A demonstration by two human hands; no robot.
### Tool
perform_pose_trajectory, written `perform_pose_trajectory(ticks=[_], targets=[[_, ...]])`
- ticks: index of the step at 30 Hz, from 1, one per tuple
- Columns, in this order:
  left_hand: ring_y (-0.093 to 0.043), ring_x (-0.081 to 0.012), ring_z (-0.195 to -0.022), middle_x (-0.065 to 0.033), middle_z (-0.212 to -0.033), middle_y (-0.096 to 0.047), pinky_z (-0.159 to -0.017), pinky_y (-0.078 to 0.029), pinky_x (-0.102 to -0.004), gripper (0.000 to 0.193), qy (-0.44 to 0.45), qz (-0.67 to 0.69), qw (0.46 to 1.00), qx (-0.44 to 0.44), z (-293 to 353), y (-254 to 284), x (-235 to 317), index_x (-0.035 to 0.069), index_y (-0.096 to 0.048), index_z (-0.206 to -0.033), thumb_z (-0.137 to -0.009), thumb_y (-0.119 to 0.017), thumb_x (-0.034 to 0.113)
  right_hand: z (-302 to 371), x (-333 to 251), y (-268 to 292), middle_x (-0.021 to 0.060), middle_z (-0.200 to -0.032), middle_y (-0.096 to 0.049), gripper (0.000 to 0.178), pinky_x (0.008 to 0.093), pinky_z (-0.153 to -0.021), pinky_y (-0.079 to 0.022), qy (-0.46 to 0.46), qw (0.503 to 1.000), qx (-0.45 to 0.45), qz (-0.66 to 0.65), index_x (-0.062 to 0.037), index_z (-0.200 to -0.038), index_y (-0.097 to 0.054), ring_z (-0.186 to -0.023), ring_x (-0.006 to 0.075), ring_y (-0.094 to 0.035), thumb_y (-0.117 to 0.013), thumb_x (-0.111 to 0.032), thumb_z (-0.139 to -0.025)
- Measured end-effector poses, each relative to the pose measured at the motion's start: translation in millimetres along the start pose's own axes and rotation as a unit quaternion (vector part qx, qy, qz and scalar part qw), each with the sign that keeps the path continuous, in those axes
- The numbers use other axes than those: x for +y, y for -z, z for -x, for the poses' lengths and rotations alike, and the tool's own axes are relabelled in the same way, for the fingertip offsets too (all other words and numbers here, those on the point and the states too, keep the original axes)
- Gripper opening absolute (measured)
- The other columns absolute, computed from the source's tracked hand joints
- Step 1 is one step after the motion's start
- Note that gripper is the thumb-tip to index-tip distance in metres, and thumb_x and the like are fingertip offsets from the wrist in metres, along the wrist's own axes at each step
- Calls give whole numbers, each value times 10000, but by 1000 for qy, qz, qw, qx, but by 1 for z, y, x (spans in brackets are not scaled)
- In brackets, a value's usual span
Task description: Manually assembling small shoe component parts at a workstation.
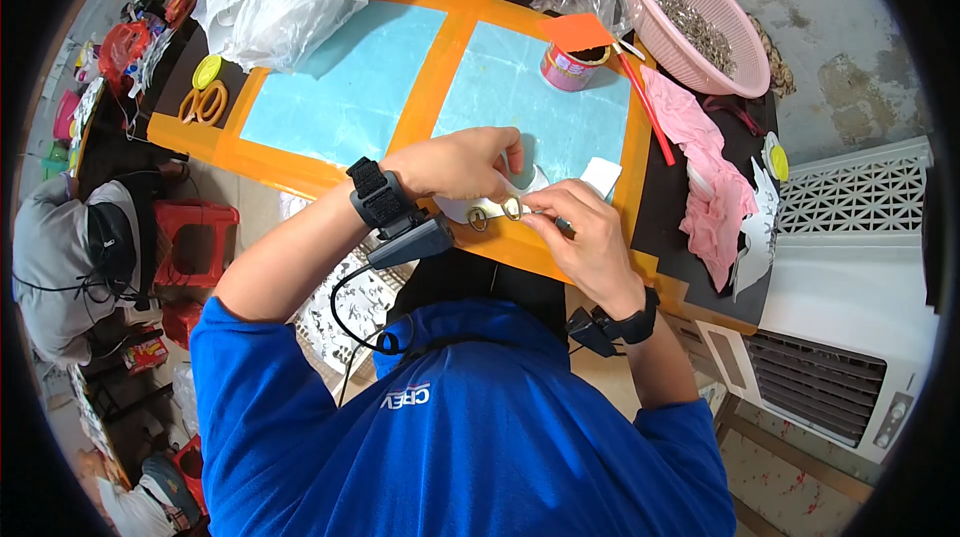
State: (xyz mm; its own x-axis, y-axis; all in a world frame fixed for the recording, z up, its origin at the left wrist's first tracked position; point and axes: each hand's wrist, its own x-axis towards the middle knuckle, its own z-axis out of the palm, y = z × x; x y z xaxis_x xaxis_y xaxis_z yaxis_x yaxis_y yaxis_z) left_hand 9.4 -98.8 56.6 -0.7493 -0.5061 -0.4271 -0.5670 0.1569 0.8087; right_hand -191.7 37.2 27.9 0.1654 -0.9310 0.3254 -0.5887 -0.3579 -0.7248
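My left hand [462, 167] reaches over the near middle of the table, its fingers bent downward over a white piece of material [540, 180]. Its thumb and fingertips are partly hidden, so whatever they grip does not show. Opposite it, my right hand [585, 232] is closed in a pinch. At its fingertips is a small ring-shaped metal piece [512, 208]. A second metal ring [478, 220] lies just left of that one, below my left hand. Something small and dark shows under my right fingers, too hidden to name. Another white piece [602, 175] lies beyond my right hand.
Orange tape frames blue sheets [345, 87] on the table. A pink tin [570, 69] stands ahead, a red stick [650, 112] beside it. Pink cloth [700, 177] lies right; scissors [205, 104] lie left. Pink baskets [700, 32] hold metal pieces. A white cooler [840, 307] stands right; people sit left.
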Motion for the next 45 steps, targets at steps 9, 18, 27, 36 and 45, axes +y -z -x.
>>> perform_pose_trajectory(ticks=[9,18,27,36,45], targets=[[-727,-195,-912,-95,-966,-763,-810,-576,-357,256,-56,-83,993,69,2,-2,1,27,-679,-1047,-855,-832,98,-8,-1,-5,104,-967,-619,222,419,-811,-530,12,998,-35,44,-11,-1080,-782,-926,300,-637,-830,-24,-864],[-709,-153,-874,-49,-958,-768,-804,-580,-326,191,-93,37,995,17,3,9,-25,25,-736,-1149,-966,-755,75,-15,-7,-4,111,-957,-606,268,429,-808,-528,32,994,-59,90,-23,-1106,-793,-924,305,-639,-856,-54,-847],[-754,-338,-859,-165,-913,-760,-784,-580,-433,244,-106,-55,983,139,15,-7,-18,22,-705,-1109,-873,-727,83,-18,-8,0,113,-999,-612,240,457,-868,-551,33,989,-93,106,-37,-1087,-779,-984,326,-650,-839,-81,-858],[-707,-214,-784,-78,-815,-703,-752,-564,-370,169,-108,-45,977,179,18,-17,-21,37,-662,-1048,-905,-746,69,-21,-8,2,106,-996,-607,207,461,-856,-554,59,985,-110,121,-45,-1031,-743,-984,327,-641,-836,-114,-859],[-690,-243,-940,-133,-1098,-650,-850,-560,-366,168,-125,59,969,204,27,-19,-34,36,-709,-1071,-908,-750,34,-25,-13,3,101,-985,-606,218,465,-854,-560,63,978,-127,151,-61,-1033,-726,-994,324,-642,-834,-145,-864]])
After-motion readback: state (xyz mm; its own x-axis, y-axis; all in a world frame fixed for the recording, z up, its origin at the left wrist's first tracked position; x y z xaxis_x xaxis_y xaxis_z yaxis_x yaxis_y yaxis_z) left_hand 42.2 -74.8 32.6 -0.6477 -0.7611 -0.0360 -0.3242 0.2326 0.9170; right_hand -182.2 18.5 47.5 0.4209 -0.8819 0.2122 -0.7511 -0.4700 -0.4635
